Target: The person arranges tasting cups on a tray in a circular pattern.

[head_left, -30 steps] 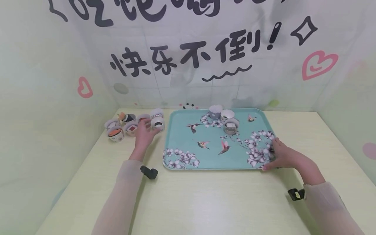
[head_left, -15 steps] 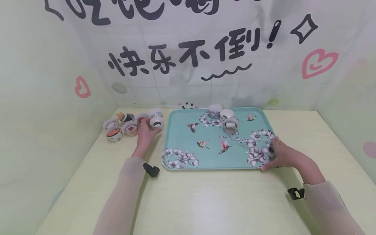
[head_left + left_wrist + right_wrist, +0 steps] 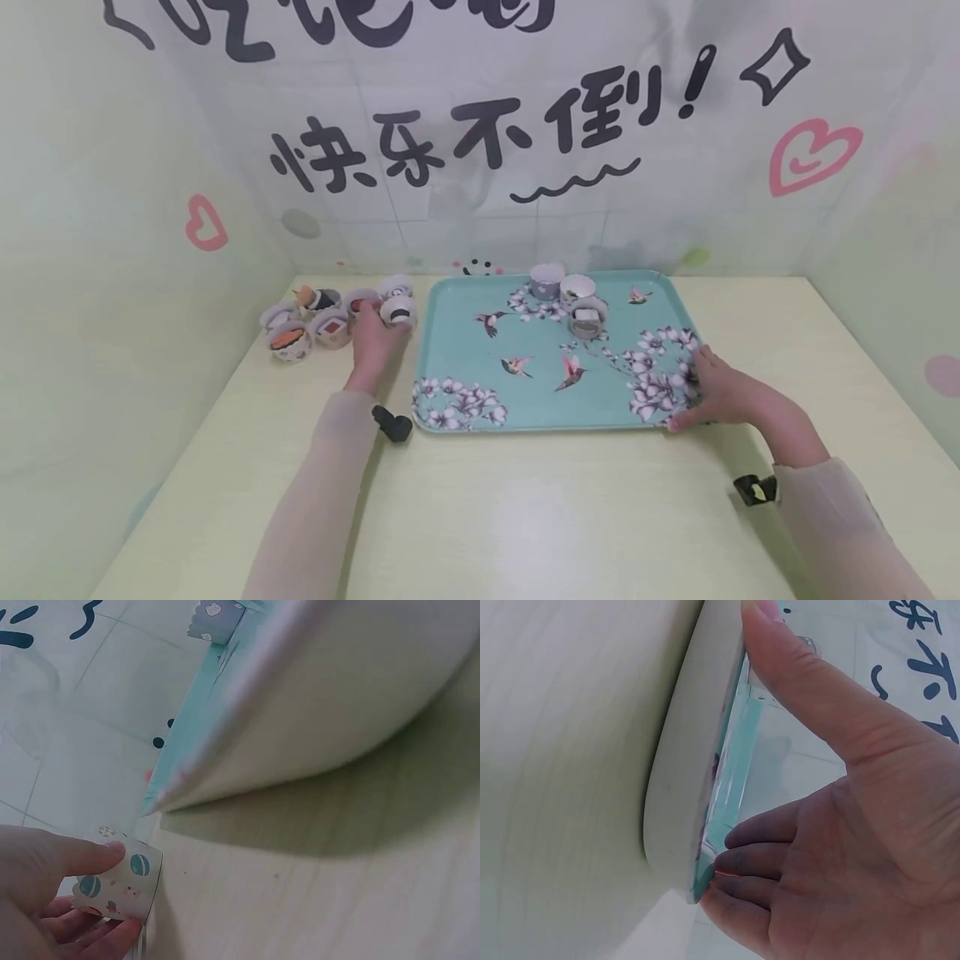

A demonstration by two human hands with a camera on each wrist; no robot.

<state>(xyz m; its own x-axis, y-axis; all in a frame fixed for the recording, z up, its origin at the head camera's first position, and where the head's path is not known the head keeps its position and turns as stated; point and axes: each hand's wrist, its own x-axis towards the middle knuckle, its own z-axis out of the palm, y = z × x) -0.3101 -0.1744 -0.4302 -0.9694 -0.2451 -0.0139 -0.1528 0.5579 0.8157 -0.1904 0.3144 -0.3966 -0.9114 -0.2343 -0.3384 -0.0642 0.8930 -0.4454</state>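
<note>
My left hand [image 3: 377, 346] grips a small white paper cup [image 3: 399, 311] with a dark, rounded food piece in it, just left of the tray. In the left wrist view, thumb and fingers lie on opposite sides of this cup [image 3: 135, 874], printed with teal and pink figures. At the front right corner of the turquoise tray [image 3: 540, 407] rests my right hand [image 3: 735, 396], thumb along the front edge and fingers along the right side. The right wrist view shows those fingers [image 3: 757, 859] spread and only slightly bent at the tray's rim.
Several paper cups with toy-like food, among them one with an orange piece [image 3: 288, 340], cluster left of my left hand. A grey cup [image 3: 587, 321], a white cup [image 3: 577, 290] and a lilac cup [image 3: 546, 283] stand on the tray. A lettered wall backs the table [image 3: 480, 508].
The head view has shifted slightly. My left forearm has swung a little to the right, with the hand staying at the white cup. My right hand stays at the tray's corner.
</note>
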